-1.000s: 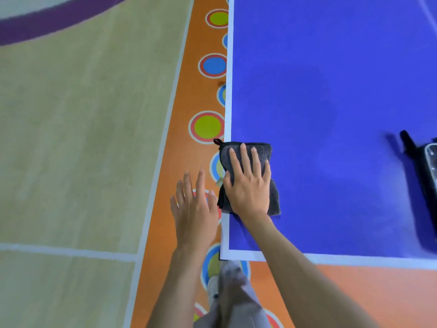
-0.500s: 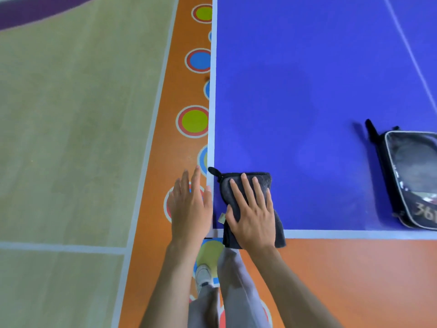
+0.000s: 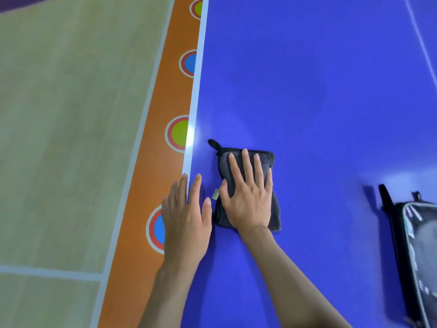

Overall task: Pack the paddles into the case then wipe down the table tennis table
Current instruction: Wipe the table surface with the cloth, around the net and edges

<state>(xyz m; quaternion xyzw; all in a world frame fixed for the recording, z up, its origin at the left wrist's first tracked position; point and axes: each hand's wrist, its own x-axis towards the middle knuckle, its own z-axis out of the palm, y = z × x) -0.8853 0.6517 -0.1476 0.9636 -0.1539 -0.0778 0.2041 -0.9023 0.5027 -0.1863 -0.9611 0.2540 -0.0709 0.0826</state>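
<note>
From the head camera, looking down, a blue table [image 3: 319, 95] fills the right and middle of the frame, its white edge line running from the top down toward the near left.

The right hand [image 3: 248, 197] lies palm down on a dark grey cloth [image 3: 272, 159], fingers straight and slightly spread, pressing it flat against the table surface. The cloth is folded into a rough rectangle and sits just inside the table's left edge, apart from the white line. A small black hanging loop [image 3: 214, 144] sticks out from its far left corner, and a pale tag [image 3: 215, 194] shows at its left side beside the thumb.

The left hand [image 3: 185, 221] is just beside the right one, also palm down with fingers straight and close together, holding nothing. It straddles the table's left edge: the index finger and thumb are over the blue surface, the other fingers over the white line and beyond it. Whether it actually touches the table cannot be told.

At the near right, well apart from the cloth, a black case [image 3: 411, 252] with a glossy clear front panel lies on the table, cut off by the frame edge. A black strap [image 3: 385, 197] extends from its far left corner. Its contents are too blurred to make out.

Left of the table, the floor [image 3: 71, 138] is pale wood-toned, with an orange band [image 3: 151, 162] carrying coloured circles alongside the table edge.
</note>
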